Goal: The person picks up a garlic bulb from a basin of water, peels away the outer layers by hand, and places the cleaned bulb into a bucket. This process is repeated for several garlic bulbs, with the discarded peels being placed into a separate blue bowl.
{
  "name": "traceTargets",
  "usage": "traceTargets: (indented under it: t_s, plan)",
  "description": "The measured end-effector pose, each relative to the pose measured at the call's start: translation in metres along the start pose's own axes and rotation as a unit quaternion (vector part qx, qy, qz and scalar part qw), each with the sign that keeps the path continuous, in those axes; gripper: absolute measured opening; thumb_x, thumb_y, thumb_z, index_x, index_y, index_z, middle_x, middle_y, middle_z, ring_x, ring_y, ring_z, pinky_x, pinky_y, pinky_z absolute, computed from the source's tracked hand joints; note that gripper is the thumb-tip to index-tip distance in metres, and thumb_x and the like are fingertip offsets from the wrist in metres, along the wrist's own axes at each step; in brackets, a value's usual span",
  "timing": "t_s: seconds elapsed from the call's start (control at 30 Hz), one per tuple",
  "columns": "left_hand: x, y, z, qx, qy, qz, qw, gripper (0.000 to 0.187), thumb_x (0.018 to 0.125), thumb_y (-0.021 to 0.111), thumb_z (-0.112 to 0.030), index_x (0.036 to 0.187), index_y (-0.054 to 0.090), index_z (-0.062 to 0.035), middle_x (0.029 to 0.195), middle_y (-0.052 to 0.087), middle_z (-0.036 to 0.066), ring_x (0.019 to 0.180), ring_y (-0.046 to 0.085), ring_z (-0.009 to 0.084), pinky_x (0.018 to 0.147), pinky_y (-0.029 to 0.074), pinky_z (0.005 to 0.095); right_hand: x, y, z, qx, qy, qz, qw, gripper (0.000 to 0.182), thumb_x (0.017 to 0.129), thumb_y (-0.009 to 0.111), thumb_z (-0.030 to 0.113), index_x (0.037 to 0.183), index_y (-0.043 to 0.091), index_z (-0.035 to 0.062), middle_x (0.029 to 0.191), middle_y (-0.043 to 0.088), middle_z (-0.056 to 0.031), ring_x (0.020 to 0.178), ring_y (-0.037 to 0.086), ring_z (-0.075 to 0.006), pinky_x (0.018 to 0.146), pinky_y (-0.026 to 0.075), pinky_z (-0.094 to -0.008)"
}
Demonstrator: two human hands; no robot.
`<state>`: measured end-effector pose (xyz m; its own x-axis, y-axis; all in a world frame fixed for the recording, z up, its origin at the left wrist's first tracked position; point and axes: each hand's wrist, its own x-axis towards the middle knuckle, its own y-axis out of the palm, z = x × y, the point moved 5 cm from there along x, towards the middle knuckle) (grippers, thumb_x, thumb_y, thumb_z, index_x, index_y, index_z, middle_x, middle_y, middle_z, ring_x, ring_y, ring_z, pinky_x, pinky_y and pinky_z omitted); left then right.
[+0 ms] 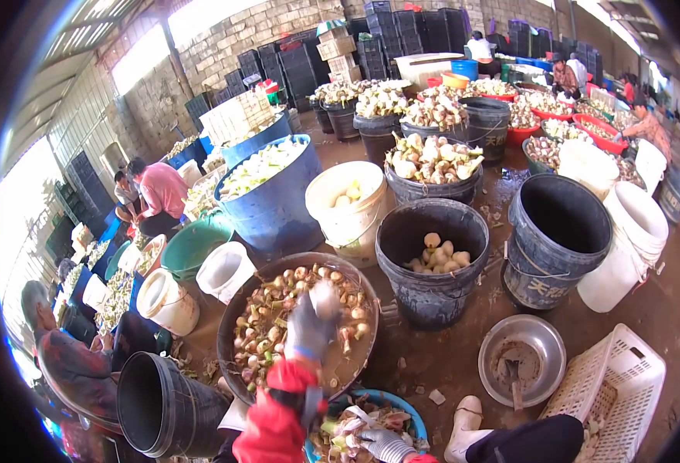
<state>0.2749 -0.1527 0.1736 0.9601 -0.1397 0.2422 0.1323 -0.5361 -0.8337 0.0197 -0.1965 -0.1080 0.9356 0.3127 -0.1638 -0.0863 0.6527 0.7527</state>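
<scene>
Dozens of brownish bulbs (pixel 263 309) crowd a wide brown basin (pixel 358 279) in the head view, lying in muddy water. A blue tub (pixel 407 407) just on its near side carries loose peelings (pixel 336 432); a black bucket (pixel 433 305), beyond and to the right, holds a small pile of pale bulbs (pixel 442 261). A cream bucket (pixel 336 208) behind has a few more pale ones, and a blue drum (pixel 267 216) is filled with whitish pieces.

The brownish bulbs point every which way (one near the basin's right side has its long axis running toward the wearer).

The left hand (pixel 311 328), gloved, is over the basin; motion blur hides how far its fingers are parted, and I cannot tell whether they grip the pale shape at their tips. The right hand's (pixel 386 445) gloved fingers bend over the peelings; what they hold, if anything, is unclear.

The red sleeve (pixel 270 428) covers part of the basin's near rim. To the right lie a metal bowl (pixel 548 343) with a wooden-handled tool (pixel 515 386) in it, and a white crate (pixel 637 359).
</scene>
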Motion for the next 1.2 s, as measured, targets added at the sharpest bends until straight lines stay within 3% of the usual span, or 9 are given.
traceTargets:
  t_s: [0.03, 0.1, 0.23, 0.3, 0.43, 0.7, 0.8, 0.83, 1.2]
  plan:
    - [0.036, 0.004, 0.0, -0.251, -0.031, 0.024, 0.967, 0.057, 0.085, 0.063, -0.041, 0.121, 0.044, -0.0014, 0.102, 0.057, 0.019, 0.095, 0.058, 0.0376, 0.086, 0.048, 0.0467, -0.001, 0.005, 0.012, -0.138, 0.007, -0.037, 0.99, 0.051, 0.086, 0.05, 0.038, 0.123, 0.055, 0.0035, 0.126, 0.056, -0.0146, 0.115, 0.053, -0.0254, 0.098, 0.04, -0.0385]
    - [0.105, 0.011, -0.002, -0.797, -0.118, -0.001, 0.592, 0.077, 0.089, 0.058, -0.046, 0.141, 0.022, -0.0006, 0.135, 0.036, 0.026, 0.12, 0.044, 0.0394, 0.101, 0.042, 0.0492, -0.004, 0.044, 0.069, -0.302, 0.067, -0.058, 0.949, 0.047, 0.088, 0.049, 0.036, 0.123, 0.056, 0.0053, 0.127, 0.056, -0.0125, 0.114, 0.054, -0.0241, 0.097, 0.041, -0.0368]
    - [0.101, 0.041, 0.018, -0.704, -0.087, 0.095, 0.698, 0.052, 0.089, 0.06, -0.041, 0.12, 0.05, -0.0009, 0.102, 0.06, 0.014, 0.09, 0.061, 0.026, 0.076, 0.053, 0.0383, 0.007, 0.024, 0.058, -0.33, 0.09, -0.122, 0.932, 0.034, 0.094, 0.045, 0.026, 0.119, 0.06, 0.01, 0.124, 0.059, -0.0068, 0.11, 0.056, -0.0208, 0.094, 0.043, -0.031]
    - [0.08, 0.132, 0.104, -0.622, -0.274, 0.121, 0.723, 0.025, 0.087, 0.062, -0.033, 0.091, 0.062, -0.0084, 0.075, 0.061, 0.005, 0.071, 0.061, 0.0188, 0.059, 0.052, 0.0308, 0.01, 0.012, 0.051, -0.426, 0.038, -0.122, 0.896, 0.028, 0.095, 0.045, 0.016, 0.116, 0.063, 0.012, 0.116, 0.062, -0.0051, 0.108, 0.057, -0.0203, 0.09, 0.044, -0.0286]
    - [0.018, 0.241, 0.227, -0.192, -0.242, 0.096, 0.946, 0.068, 0.074, 0.073, -0.041, 0.12, 0.055, 0.0048, 0.116, 0.061, 0.024, 0.114, 0.056, 0.0338, 0.097, 0.043, 0.035, 0.012, 0.02, 0.071, -0.336, 0.052, -0.115, 0.933, 0.024, 0.088, 0.055, 0.011, 0.11, 0.066, 0.0117, 0.11, 0.063, -0.0051, 0.104, 0.059, -0.0206, 0.088, 0.046, -0.0311]
    - [-0.008, 0.267, 0.231, -0.04, -0.222, 0.263, 0.938, 0.058, 0.073, 0.075, -0.031, 0.118, 0.058, 0.0019, 0.103, 0.066, 0.021, 0.097, 0.064, 0.0307, 0.084, 0.05, 0.0351, 0.026, 0.034, 0.097, -0.128, 0.073, -0.142, 0.979, 0.03, 0.095, 0.053, 0.02, 0.116, 0.062, 0.0018, 0.122, 0.061, -0.0071, 0.107, 0.058, -0.017, 0.094, 0.043, -0.0287]
    - [-0.035, 0.195, 0.18, -0.415, -0.327, 0.18, 0.83, 0.027, 0.08, 0.072, -0.012, 0.104, 0.065, -0.0005, 0.081, 0.064, 0.003, 0.064, 0.058, 0.0098, 0.056, 0.047, 0.0221, 0.021, 0.035, 0.104, -0.055, 0.031, -0.18, 0.982, 0.029, 0.095, 0.052, 0.018, 0.115, 0.061, -0.0005, 0.117, 0.063, -0.0089, 0.105, 0.059, -0.0171, 0.091, 0.044, -0.0282]
    - [-0.049, 0.173, 0.172, -0.413, -0.328, 0.177, 0.831, 0.027, 0.08, 0.072, -0.012, 0.104, 0.065, -0.0005, 0.081, 0.064, 0.003, 0.064, 0.058, 0.0098, 0.056, 0.047, 0.0221, 0.021, 0.023, 0.087, -0.062, 0.122, -0.224, 0.965, 0.028, 0.091, 0.06, 0.026, 0.107, 0.066, 0.0036, 0.088, 0.067, -0.0041, 0.078, 0.063, -0.0142, 0.072, 0.05, -0.0266]
    - [-0.22, 0.034, 0.085, -0.488, -0.219, 0.168, 0.828, 0.05, 0.076, 0.079, -0.018, 0.116, 0.057, 0.0019, 0.109, 0.06, 0.008, 0.099, 0.057, 0.0153, 0.088, 0.047, 0.0279, 0.01, 0.061, 0.099, -0.247, -0.086, -0.133, 0.956, 0.056, 0.089, 0.063, 0.02, 0.134, 0.041, -0.004, 0.122, 0.055, -0.0136, 0.112, 0.055, -0.0197, 0.093, 0.045, -0.027]
